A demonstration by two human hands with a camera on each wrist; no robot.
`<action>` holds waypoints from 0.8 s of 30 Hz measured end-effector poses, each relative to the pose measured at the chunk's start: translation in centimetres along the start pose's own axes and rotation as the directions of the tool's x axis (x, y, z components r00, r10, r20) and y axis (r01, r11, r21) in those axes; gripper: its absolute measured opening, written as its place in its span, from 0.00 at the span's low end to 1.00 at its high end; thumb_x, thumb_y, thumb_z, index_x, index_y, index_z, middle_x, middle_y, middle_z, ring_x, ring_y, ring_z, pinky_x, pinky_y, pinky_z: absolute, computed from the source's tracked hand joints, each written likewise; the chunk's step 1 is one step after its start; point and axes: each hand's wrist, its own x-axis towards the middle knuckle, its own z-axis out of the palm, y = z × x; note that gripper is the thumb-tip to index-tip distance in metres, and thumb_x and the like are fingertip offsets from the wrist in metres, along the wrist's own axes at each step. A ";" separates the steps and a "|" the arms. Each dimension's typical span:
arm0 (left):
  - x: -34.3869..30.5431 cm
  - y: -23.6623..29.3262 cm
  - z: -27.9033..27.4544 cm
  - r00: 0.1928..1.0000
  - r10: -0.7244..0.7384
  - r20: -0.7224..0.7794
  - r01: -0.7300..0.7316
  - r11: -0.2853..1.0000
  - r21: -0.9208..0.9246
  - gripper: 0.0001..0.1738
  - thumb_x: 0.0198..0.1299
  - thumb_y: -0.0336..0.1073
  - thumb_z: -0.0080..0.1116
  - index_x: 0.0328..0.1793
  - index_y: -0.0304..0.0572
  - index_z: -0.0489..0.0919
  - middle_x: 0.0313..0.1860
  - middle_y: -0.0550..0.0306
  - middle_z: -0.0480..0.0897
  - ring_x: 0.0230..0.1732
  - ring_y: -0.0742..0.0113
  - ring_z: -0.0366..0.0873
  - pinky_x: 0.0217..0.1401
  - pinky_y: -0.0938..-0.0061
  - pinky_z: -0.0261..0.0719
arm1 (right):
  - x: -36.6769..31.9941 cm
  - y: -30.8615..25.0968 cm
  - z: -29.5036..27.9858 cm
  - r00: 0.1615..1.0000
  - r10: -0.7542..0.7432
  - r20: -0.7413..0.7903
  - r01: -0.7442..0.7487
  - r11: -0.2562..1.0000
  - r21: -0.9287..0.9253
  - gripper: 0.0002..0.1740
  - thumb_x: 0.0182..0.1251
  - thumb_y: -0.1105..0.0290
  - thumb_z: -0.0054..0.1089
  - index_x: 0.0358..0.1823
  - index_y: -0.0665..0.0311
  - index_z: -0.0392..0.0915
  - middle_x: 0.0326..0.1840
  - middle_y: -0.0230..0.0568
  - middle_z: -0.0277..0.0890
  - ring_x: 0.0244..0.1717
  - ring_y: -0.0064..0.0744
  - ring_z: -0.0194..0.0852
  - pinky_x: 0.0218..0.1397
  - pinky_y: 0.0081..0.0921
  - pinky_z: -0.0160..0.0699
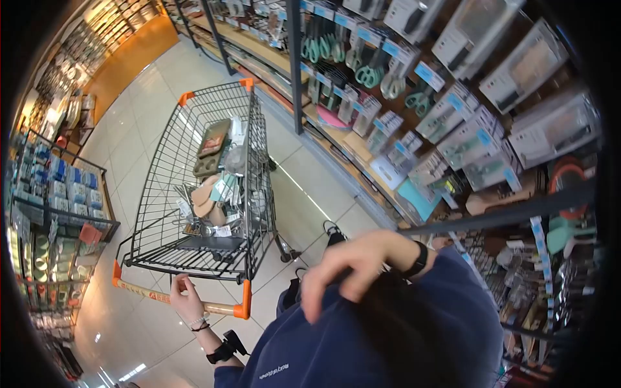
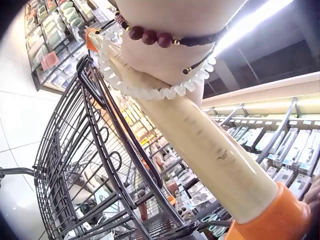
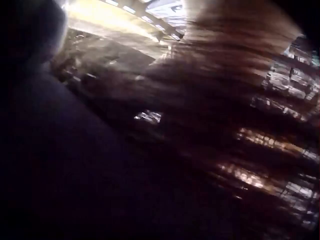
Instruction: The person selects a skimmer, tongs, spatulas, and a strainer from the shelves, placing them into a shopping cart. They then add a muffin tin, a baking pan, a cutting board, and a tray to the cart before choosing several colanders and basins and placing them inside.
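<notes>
My left hand rests over the pale handle of a black wire shopping cart with orange corners. Its fingers reach loosely bent past the bar; in the left wrist view no fingers wrap beneath the handle, and the beaded wrist lies against it. My right hand, blurred, is raised before the chest beside dark hair, fingers loosely bent and no object in them. Dark streaks fill much of the right wrist view. In the cart lie a brown muffin pan, a pinkish-tan item and several packaged goods.
Hanging scissors and packaged kitchen tools line a tall rack along the right. A dark shelf post stands beside the cart's far end. To the left is a display rack of boxed goods. Shiny floor tiles run ahead.
</notes>
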 end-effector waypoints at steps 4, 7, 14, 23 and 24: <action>0.3 -2.1 0.0 0.998 0.038 0.059 -0.041 0.998 0.047 0.06 0.58 0.33 0.51 0.35 0.40 0.76 0.20 0.61 0.75 0.22 0.74 0.72 0.29 0.78 0.69 | -2.0 -4.7 7.4 0.939 -0.149 0.310 0.206 0.966 -0.158 0.42 0.55 0.45 0.58 0.60 0.74 0.62 0.57 0.51 0.65 0.53 0.48 0.64 0.53 0.33 0.65; 0.8 -3.6 0.1 0.997 0.038 0.069 -0.044 0.996 0.077 0.06 0.58 0.34 0.51 0.34 0.40 0.76 0.20 0.61 0.75 0.23 0.74 0.72 0.29 0.78 0.69 | -7.4 -9.8 13.3 0.944 -0.079 0.321 0.239 0.834 -0.497 0.32 0.61 0.53 0.55 0.58 0.72 0.66 0.53 0.55 0.69 0.45 0.45 0.71 0.48 0.35 0.70; 1.4 -6.7 0.3 0.995 0.086 0.042 -0.087 0.996 0.028 0.06 0.59 0.33 0.51 0.36 0.42 0.77 0.20 0.62 0.75 0.23 0.75 0.73 0.29 0.78 0.69 | -16.7 -9.2 20.6 -0.318 -0.948 0.009 0.575 -0.201 -0.793 0.05 0.51 0.73 0.57 0.31 0.62 0.74 0.23 0.30 0.76 0.26 0.21 0.66 0.28 0.19 0.60; 1.4 -8.1 -0.2 0.992 0.085 0.096 -0.092 0.993 0.073 0.06 0.58 0.30 0.50 0.39 0.37 0.75 0.25 0.57 0.75 0.30 0.67 0.74 0.38 0.74 0.70 | -30.9 15.4 -2.0 -0.372 0.151 -0.916 0.268 0.962 0.050 0.18 0.63 0.61 0.50 0.50 0.62 0.70 0.46 0.40 0.73 0.40 0.33 0.72 0.41 0.30 0.73; 0.8 -7.5 -0.1 0.988 0.111 0.107 -0.130 0.974 0.184 0.07 0.57 0.29 0.50 0.41 0.36 0.74 0.30 0.54 0.75 0.36 0.62 0.73 0.43 0.71 0.69 | -31.1 18.5 -3.6 -0.411 0.282 -0.867 0.240 0.951 0.195 0.18 0.63 0.61 0.50 0.50 0.63 0.70 0.45 0.40 0.74 0.41 0.35 0.73 0.39 0.32 0.75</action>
